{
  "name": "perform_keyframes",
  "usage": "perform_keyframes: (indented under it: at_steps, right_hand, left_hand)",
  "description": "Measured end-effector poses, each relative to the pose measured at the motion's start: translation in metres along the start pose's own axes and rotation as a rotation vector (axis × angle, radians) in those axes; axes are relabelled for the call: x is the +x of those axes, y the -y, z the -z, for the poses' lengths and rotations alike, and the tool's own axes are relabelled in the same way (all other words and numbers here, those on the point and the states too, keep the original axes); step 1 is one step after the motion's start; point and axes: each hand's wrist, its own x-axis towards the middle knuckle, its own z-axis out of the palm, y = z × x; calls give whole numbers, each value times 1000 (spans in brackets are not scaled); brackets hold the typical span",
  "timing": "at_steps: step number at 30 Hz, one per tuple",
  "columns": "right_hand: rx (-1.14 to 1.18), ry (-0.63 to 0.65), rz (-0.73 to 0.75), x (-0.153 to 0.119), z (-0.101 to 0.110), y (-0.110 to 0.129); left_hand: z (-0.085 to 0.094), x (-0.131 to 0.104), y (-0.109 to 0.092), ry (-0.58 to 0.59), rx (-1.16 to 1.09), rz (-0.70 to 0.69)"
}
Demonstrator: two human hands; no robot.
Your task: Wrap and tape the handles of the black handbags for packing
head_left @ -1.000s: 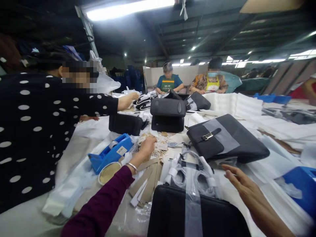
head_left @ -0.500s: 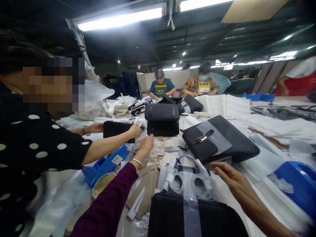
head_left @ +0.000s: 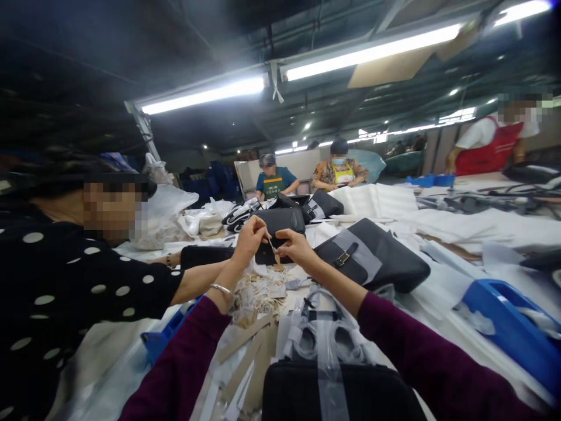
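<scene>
Both my hands are raised close together over the table, in front of a black bag [head_left: 280,221]. Between them runs a thin pale cord with a small tan hang tag [head_left: 279,261] at its lower end. My left hand [head_left: 250,238], closed in a pinch, grips the cord's upper part. Lower down, the fingers of my right hand [head_left: 294,247] pinch the cord just above the tag. Below them lies a tangle of pale cords and tags [head_left: 263,292]. Nearest me is a black bag [head_left: 346,392] with plastic-wrapped straps and a clear strip across it.
A black buckled bag [head_left: 381,257] lies at the right, near a blue bin [head_left: 512,327]. Tan strips [head_left: 252,362] lie left of the near bag. A co-worker in a dotted top [head_left: 87,286] reaches in from the left beside my left arm. Other people work farther back.
My right hand has come from the right side to the middle, meeting my left hand, which has risen. The cord and tag are now between them. The view has tilted up.
</scene>
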Motion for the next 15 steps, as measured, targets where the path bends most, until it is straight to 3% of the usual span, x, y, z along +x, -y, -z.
perform_keyframes:
  at_steps: [4,9,15]
  right_hand:
    - [65,13,-31,-1,-7,5]
    - [80,49,-61,-34,-1,11]
    - [-23,34,-46,-70,8,26]
  left_hand:
    - [-10,-5,-28,32,-37,-59]
    - [-23,-25,-41,28,-20,-64]
    - [-37,-54,-58,-63,143,-121]
